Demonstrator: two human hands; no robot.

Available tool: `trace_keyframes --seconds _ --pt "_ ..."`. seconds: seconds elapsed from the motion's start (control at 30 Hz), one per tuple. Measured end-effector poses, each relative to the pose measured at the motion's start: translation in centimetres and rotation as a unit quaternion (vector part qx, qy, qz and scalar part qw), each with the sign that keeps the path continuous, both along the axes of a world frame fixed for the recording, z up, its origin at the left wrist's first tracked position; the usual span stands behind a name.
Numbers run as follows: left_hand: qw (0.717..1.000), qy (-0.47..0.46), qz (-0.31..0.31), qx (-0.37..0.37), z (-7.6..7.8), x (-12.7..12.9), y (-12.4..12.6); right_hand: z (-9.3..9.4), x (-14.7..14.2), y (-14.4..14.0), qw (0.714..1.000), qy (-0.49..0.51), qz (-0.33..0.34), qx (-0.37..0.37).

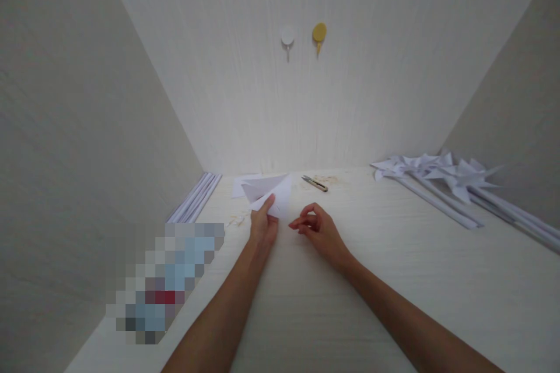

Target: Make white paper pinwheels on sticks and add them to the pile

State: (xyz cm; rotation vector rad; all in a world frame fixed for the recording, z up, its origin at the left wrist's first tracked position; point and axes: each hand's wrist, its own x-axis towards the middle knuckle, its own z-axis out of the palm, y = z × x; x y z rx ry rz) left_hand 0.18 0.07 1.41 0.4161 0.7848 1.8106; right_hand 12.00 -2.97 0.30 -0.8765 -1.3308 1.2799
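My left hand (pixel 263 224) is closed on a white sheet of paper (pixel 282 195), thumb on top and fingers beneath. Its corners are bent up and inward, like the vanes of a pinwheel. Just to the right, my right hand (pixel 319 230) hangs apart from the sheet. Its fingers curl in and the tips come close together; anything small between them I cannot make out. Beyond the hands lies a snips-like cutter with a pale handle (pixel 315 183). Part of another white paper (pixel 240 186) shows behind the held one.
Several white paper pinwheels (pixel 464 178) on rolled paper sticks (pixel 441 204) lie at the right. More paper rolls (pixel 196 195) rest at the left wall, near a blurred-out item (pixel 175 280). Small pale bits (pixel 237 220) are scattered on the table. White (pixel 287 38) and yellow (pixel 319 33) hooks are on the back wall.
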Motion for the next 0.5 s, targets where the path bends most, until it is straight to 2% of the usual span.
trace_keyframes --seconds 0.07,0.23,0.37,0.5 --pt "1.0 0.011 -0.009 0.0 0.0 -0.1 0.1 0.1 0.1 -0.1 0.999 -0.016 -0.023 0.032" --pt "0.997 0.061 -0.049 0.018 -0.1 0.3 0.0 0.0 0.4 0.0 0.992 -0.076 -0.028 0.097" --pt "0.995 0.091 -0.05 0.004 -0.2 0.5 -0.1 -0.5 0.5 0.5 0.988 -0.101 -0.075 0.085" --pt "0.983 0.158 -0.091 0.001 -0.4 0.8 -0.3 -0.7 0.5 0.9 0.988 -0.087 -0.097 0.081"
